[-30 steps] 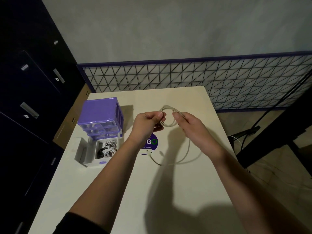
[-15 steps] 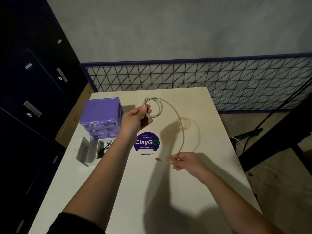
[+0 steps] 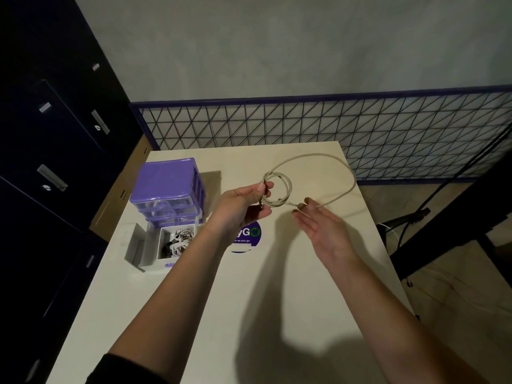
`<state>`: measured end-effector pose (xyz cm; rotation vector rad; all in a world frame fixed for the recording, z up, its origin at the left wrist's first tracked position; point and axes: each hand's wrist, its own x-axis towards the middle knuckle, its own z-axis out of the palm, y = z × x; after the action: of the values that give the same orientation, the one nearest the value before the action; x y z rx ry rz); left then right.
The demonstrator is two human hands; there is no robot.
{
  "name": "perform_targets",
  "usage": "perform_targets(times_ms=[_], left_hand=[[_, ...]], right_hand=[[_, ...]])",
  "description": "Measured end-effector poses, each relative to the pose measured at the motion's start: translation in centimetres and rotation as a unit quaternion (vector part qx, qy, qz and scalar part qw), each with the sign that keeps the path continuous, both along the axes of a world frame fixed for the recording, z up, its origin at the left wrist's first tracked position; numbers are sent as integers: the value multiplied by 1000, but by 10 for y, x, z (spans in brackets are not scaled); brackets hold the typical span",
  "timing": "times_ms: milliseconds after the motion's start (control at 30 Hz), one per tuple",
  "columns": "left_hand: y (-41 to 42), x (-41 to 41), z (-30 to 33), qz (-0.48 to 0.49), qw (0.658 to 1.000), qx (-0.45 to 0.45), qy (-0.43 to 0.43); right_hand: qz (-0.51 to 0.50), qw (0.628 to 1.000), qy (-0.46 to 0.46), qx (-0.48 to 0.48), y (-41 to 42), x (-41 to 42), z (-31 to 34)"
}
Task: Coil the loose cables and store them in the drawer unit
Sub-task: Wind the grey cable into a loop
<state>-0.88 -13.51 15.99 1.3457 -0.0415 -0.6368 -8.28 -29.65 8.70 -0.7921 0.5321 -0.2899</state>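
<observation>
At the far left I see dark filing cabinets (image 3: 55, 128) standing beside the pale table (image 3: 249, 300). On the table's left part sits the purple drawer unit (image 3: 169, 189), its bottom drawer (image 3: 163, 246) pulled out toward me, with a tangle of white and dark cables (image 3: 180, 241) lying in the right-hand compartment; the left compartment looks grey and I cannot tell what it holds. Just right of the drawer, my left hand (image 3: 238, 207) is raised above the table, thumb and curled fingers pinching the small coil of the beige cable (image 3: 277, 192) at its left edge. Under that wrist a round purple sticker (image 3: 249, 236) shows partly on the tabletop. From the coil a long loose loop of the same cable arcs up toward the table's far right corner and comes back down to my right hand (image 3: 324, 231), which is held palm-up with fingers mostly straight; the cable's tail runs across its fingertips (image 3: 303, 207), and I cannot tell whether the thumb pinches it. Behind the table runs a wire mesh panel (image 3: 360, 128) with a purple frame along the grey wall.
</observation>
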Motion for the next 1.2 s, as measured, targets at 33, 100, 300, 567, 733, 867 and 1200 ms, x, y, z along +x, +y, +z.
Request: perform_targets(times_ms=[33,100,300,567,733,867,1200], left_hand=[[-1,-2,0,-4,1000,2,-2],[-3,-4,-1,-1,1000,11,-7],[-2,-7,-4,14,1000,23,-3],[-6,-5,-5,41,997,53,-39],[-9,-1,-6,66,993,65,-73],[-11,0,-7,74,993,52,-82],[-10,28,1,146,983,20,-106]], right_hand=[[3,1000,-12,9,1,1,4],[19,999,-29,21,3,4,13],[98,994,5,44,11,5,33],[207,972,-18,108,15,2,52],[230,970,-48,69,18,-1,55],[250,968,-27,10,15,2,57],[384,901,69,-189,22,-16,31]])
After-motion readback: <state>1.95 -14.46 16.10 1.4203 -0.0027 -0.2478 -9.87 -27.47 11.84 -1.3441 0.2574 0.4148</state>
